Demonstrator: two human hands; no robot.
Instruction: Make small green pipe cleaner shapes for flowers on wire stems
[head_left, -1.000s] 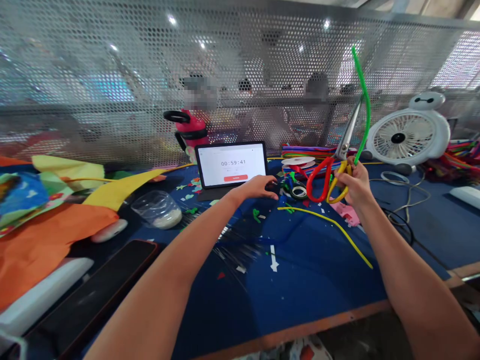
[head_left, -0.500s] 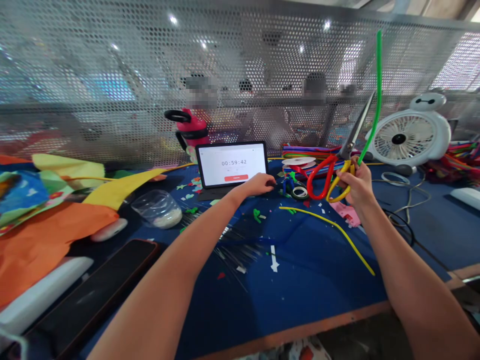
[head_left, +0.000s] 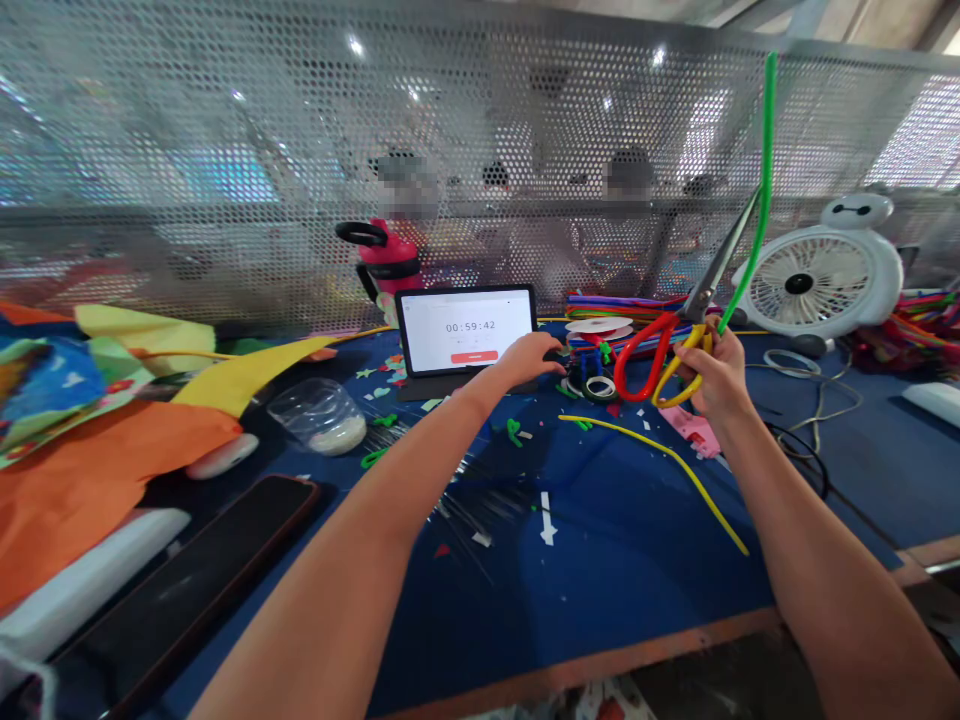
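Note:
My right hand point(head_left: 716, 375) grips large scissors point(head_left: 703, 298) with one red and one yellow handle loop, blades pointing up. The same hand pinches a green pipe cleaner point(head_left: 766, 190) that stands upright beside the blades. My left hand point(head_left: 534, 358) reaches past the tablet's right corner with thumb and fingers apart; a dark patch shows between them. Close to its fingertips lie rolls of tape point(head_left: 600, 387) and a small green twisted piece point(head_left: 604, 351). A yellow pipe cleaner point(head_left: 667, 455) curves across the blue table between my forearms.
A tablet point(head_left: 469, 328) showing a timer stands at the back, with a pink bottle point(head_left: 390, 262) behind it. Bundled pipe cleaners point(head_left: 637, 305) and a white fan point(head_left: 817, 270) are on the right. Leftward are a plastic cup point(head_left: 319, 415), a phone point(head_left: 202, 580) and orange paper point(head_left: 97, 460).
My left hand has moved slightly right and up, toward the tape rolls. The scissors and green pipe cleaner have tilted a little to the right in my right hand.

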